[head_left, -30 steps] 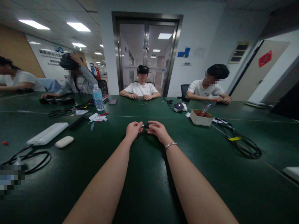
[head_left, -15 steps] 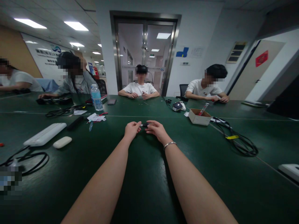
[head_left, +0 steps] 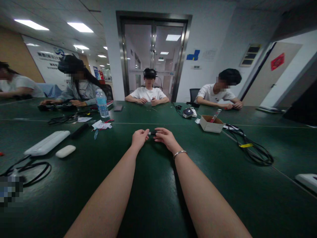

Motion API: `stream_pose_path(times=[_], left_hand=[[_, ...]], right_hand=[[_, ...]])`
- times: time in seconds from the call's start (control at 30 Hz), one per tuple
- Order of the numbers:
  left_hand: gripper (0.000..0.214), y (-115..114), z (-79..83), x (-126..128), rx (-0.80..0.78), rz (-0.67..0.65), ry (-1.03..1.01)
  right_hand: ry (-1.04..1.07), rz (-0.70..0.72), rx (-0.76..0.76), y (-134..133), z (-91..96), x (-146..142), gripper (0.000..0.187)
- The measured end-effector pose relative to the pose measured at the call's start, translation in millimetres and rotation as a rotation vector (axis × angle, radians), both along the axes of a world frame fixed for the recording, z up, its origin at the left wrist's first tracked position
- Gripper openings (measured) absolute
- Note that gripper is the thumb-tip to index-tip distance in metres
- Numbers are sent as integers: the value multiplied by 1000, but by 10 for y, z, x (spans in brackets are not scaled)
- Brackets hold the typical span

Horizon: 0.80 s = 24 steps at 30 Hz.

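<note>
- The left hand (head_left: 140, 138) grasps the silver end of a small black stick (head_left: 153, 134) between thumb and fingers.
- The right hand (head_left: 166, 137) has its fingers curled around the stick's dark end; a silver bracelet (head_left: 180, 154) circles that wrist.
- The stick lies level between the two hands, on the near side of the seam that crosses the green table (head_left: 153, 185), well apart from the far edge. Whether it touches the surface, I cannot tell.
- Toward the table's left side are a long white box (head_left: 47, 142), a rounded white case (head_left: 65, 151) just beside it and a black cable (head_left: 39, 173).
- A water bottle (head_left: 102, 104) stands upright between the seam and the far edge, with scraps of paper (head_left: 101, 125) near it.
- Toward the right side, an open cardboard box (head_left: 210, 127) has a clear tube (head_left: 216, 114) leaning in it; a coiled cable (head_left: 260, 155) with a yellow tag lies near.
- At the far edge sits a person (head_left: 148, 94) in a white shirt, forearms on the table.
</note>
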<state>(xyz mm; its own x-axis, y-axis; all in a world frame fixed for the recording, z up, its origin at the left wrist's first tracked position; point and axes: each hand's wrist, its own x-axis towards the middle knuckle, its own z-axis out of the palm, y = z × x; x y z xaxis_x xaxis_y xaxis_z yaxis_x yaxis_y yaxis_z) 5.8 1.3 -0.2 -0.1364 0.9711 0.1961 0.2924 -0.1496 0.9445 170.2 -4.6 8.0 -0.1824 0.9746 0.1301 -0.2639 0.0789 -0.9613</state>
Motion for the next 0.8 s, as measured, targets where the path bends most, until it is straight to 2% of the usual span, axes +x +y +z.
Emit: stream_pose_path(times=[0.6, 0.8], left_hand=[[40, -29, 43, 1, -49, 41, 72], [43, -67, 76, 10, -20, 86, 148]], right_hand=[[7, 47, 17, 7, 0, 10, 25], [0, 48, 26, 16, -7, 8, 25]])
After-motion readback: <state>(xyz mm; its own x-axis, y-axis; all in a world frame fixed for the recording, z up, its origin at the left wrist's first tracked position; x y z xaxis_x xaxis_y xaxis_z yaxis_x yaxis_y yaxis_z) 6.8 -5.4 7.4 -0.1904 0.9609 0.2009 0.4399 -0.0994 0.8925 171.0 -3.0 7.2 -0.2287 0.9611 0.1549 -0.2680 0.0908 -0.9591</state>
